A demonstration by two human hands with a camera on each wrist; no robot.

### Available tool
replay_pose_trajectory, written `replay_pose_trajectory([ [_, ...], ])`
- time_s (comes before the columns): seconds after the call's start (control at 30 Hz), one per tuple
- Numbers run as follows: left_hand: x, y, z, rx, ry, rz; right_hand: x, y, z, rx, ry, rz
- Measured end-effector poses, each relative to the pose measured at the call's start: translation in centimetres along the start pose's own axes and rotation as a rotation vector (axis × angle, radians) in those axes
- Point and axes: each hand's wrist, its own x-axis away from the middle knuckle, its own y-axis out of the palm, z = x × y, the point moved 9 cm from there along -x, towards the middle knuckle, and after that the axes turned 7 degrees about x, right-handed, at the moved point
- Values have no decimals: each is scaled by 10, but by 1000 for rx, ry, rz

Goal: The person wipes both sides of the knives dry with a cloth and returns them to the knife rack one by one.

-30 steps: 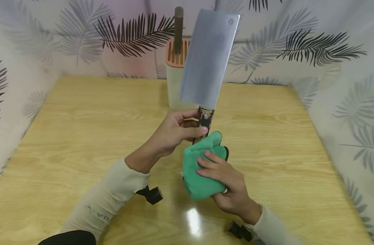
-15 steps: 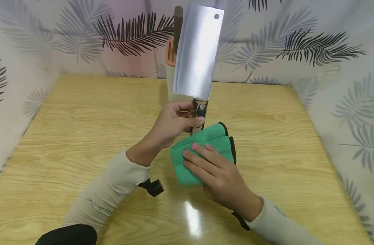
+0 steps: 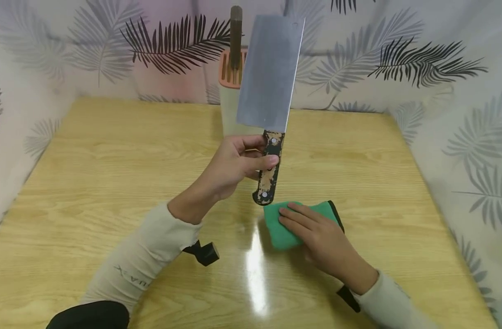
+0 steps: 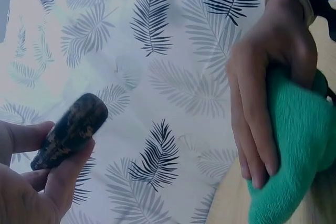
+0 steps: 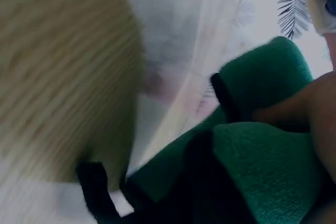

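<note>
A cleaver (image 3: 270, 73) is held up in the head view, blade upward and tilted slightly right. My left hand (image 3: 236, 164) grips its worn black handle (image 3: 269, 178), thumb across the front, and the handle's butt end shows bare. In the left wrist view that handle (image 4: 71, 129) sits between thumb and fingers. My right hand (image 3: 323, 235) holds a folded green cloth (image 3: 281, 230) with dark edging, below and right of the handle and apart from it. The cloth (image 5: 262, 166) bunches around the thumb in the right wrist view.
Behind the cleaver stands a cream knife block (image 3: 230, 109) with an orange slotted top, partly hidden. One knife with a brown handle (image 3: 236, 36) stands in it. The wooden table (image 3: 131, 151) is bordered by leaf-patterned curtains (image 3: 399, 64).
The right hand has drawn the cloth off the handle's lower end, down and to the right. The cleaver has shifted a little left and up over the second and stays in my left hand.
</note>
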Motion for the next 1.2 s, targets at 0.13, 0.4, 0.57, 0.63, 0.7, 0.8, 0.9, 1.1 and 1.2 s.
replay_pose_trajectory([
  [0.13,0,0,-4,42,-29,-11,0,17,12,7,27,-139],
  [0.4,3,9,-1,18,-8,-102,-12,11,31,-72,61,-126],
  [0.57,3,14,-1,7,-11,-156,-33,-19,62,-101,159,80],
  [0.63,3,14,-1,3,-18,-160,-43,-21,82,-104,226,97],
  [0.7,4,13,0,7,-25,-160,-55,-19,105,-143,314,92],
  [0.8,6,12,4,25,-32,-182,-83,-9,144,-226,444,101],
  [0.9,8,13,10,62,-38,-225,-117,-3,176,-283,545,113],
  [1.1,10,18,22,143,-39,-302,-188,2,204,-355,625,42],
  [1.2,8,19,27,188,-45,-323,-212,7,207,-371,637,-18],
])
